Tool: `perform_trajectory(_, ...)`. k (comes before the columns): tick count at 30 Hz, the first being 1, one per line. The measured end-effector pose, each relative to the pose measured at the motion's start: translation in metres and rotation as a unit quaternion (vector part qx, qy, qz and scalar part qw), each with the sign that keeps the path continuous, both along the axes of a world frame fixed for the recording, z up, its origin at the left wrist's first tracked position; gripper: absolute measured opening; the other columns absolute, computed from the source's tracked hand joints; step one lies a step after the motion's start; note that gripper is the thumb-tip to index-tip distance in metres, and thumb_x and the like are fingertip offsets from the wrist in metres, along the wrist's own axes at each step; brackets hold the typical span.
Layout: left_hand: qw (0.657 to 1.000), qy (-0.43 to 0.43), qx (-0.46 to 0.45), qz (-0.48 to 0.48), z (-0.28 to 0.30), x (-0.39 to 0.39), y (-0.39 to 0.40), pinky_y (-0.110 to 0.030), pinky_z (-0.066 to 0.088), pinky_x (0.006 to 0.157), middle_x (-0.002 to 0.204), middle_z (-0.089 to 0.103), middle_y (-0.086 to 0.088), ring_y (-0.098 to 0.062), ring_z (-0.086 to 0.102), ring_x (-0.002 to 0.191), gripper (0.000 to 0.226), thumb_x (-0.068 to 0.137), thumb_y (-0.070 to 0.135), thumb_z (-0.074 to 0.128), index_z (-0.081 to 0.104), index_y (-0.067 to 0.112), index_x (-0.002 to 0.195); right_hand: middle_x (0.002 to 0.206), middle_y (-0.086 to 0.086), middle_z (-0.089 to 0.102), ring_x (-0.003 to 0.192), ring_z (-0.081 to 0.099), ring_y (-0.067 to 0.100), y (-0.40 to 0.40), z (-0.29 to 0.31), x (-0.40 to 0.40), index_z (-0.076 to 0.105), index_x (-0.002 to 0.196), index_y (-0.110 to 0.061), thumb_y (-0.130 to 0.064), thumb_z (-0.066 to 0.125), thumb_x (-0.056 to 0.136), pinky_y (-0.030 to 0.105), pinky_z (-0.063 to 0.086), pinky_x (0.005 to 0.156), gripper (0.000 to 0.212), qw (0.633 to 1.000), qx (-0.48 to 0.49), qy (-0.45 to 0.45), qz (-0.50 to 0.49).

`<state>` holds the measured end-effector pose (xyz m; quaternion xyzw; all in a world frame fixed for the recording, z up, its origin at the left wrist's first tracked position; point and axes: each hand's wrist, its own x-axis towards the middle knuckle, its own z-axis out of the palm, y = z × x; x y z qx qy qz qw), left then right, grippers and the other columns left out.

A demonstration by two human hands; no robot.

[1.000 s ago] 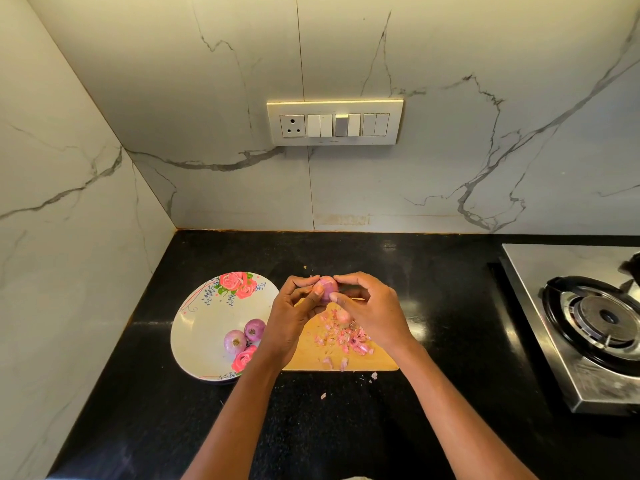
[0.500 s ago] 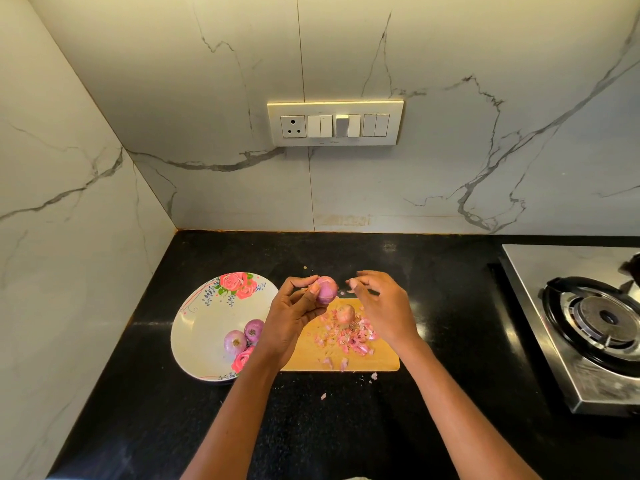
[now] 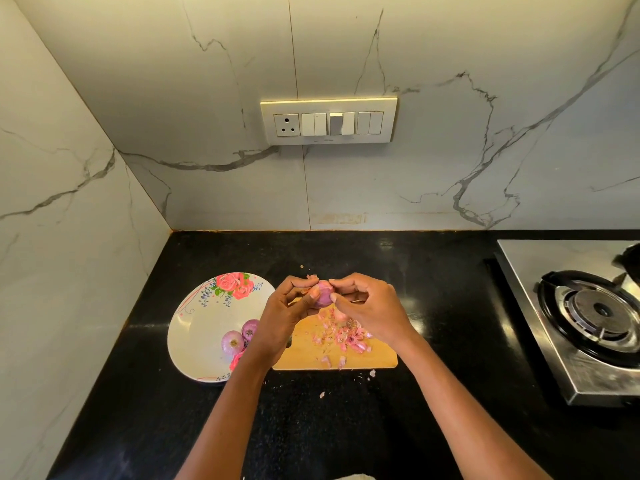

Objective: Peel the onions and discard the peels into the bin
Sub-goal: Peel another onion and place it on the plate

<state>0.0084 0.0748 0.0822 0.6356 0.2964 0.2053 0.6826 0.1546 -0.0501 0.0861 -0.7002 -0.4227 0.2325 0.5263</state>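
Observation:
A small purple onion [image 3: 323, 294] is held above the far edge of the wooden cutting board [image 3: 377, 356]. My left hand [image 3: 285, 315] grips it from the left, and my right hand [image 3: 369, 308] pinches at its right side with thumb and fingertips. A heap of pink onion peels [image 3: 346, 336] lies on the board below my right hand. Two more purple onions [image 3: 239, 337] lie in the white floral plate [image 3: 197, 327] left of the board. No bin is in view.
A few peel scraps [image 3: 322, 394] lie on the black countertop [image 3: 346, 427] in front of the board. A steel gas stove [image 3: 588, 317] stands at the right. Marble walls close off the back and left, with a switch panel [image 3: 328, 121] on the back wall.
Half a second ago my right hand had drawn away from the onion to the right. It has now come back and pinches the onion again. My left hand stays put.

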Motion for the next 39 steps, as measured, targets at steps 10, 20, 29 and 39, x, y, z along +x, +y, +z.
perform_trajectory(10, 1.000, -0.003, 0.000, 0.011, 0.000, -0.001, -0.001, -0.032, 0.059, 0.092, 0.115, 0.074, 0.001, -0.017, 0.071, 0.109, 0.039, 0.089, 0.033, 0.067, 0.064, 0.016, 0.123, 0.104, -0.019, 0.074, 0.100, 0.069, -0.002, -0.001, 0.000, -0.001, 0.073, 0.113, -0.028, -0.023, 0.073, 0.094, 0.012, 0.053, 0.082, 0.020, 0.999, -0.008, 0.034, 0.013)
perform_trajectory(20, 0.999, 0.010, 0.037, 0.007, 0.002, 0.000, -0.001, -0.023, 0.058, 0.082, 0.116, 0.073, 0.001, -0.015, 0.071, 0.106, 0.035, 0.090, 0.035, 0.066, 0.065, 0.016, 0.119, 0.098, -0.016, 0.075, 0.094, 0.071, 0.002, 0.001, -0.005, -0.002, 0.078, 0.106, -0.022, -0.020, 0.079, 0.089, 0.014, 0.055, 0.079, 0.018, 1.000, 0.013, -0.013, -0.012)
perform_trajectory(29, 1.000, 0.005, 0.020, -0.005, 0.001, -0.001, 0.001, -0.033, 0.059, 0.091, 0.122, 0.071, 0.000, -0.018, 0.070, 0.112, 0.035, 0.091, 0.033, 0.065, 0.064, 0.016, 0.122, 0.096, -0.013, 0.076, 0.093, 0.072, 0.008, -0.001, -0.008, 0.003, 0.078, 0.105, -0.022, -0.016, 0.074, 0.092, 0.024, 0.058, 0.082, 0.014, 0.999, 0.014, 0.019, -0.022)
perform_trajectory(39, 1.000, 0.005, 0.012, 0.021, 0.000, 0.003, -0.001, -0.034, 0.059, 0.090, 0.116, 0.074, -0.001, -0.019, 0.071, 0.106, 0.038, 0.089, 0.034, 0.066, 0.064, 0.017, 0.123, 0.102, -0.014, 0.074, 0.095, 0.071, 0.001, -0.001, -0.001, -0.009, 0.069, 0.117, -0.024, -0.019, 0.080, 0.086, 0.016, 0.057, 0.080, 0.033, 0.998, 0.042, 0.003, -0.053)
